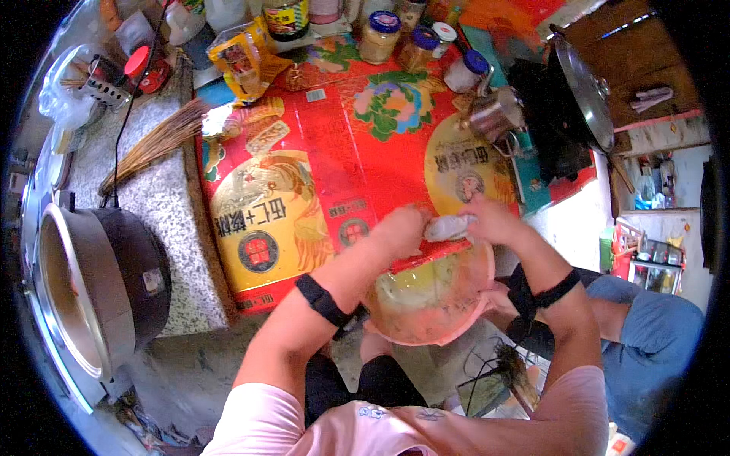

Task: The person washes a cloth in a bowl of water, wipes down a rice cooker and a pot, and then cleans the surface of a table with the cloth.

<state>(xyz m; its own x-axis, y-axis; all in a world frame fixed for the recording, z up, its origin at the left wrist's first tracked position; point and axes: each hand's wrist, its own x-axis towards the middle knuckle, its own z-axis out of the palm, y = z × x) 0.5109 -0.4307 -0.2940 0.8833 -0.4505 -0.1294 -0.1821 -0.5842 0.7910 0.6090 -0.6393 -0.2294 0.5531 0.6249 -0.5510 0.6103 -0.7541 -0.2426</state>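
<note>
A pale, shiny, elongated object [449, 228] spans the gap between my two hands; blur hides exactly what it is. My left hand [402, 232] has its fingers curled at the object's left end. Pinched around the right end is my right hand [491, 221]. Just below them, a pink plastic basin [476, 302] with yellowish, wet-looking contents sits at the table's front edge. Flattened red and gold printed cardboard [370, 165] covers the table beyond my hands.
Lidded jars [379, 40], a metal cup [495, 114] and a yellow packet [242, 60] stand at the back. A straw whisk [154, 142] and large pot [102, 285] are at left. At right, a person in blue [656, 330] sits close to the basin.
</note>
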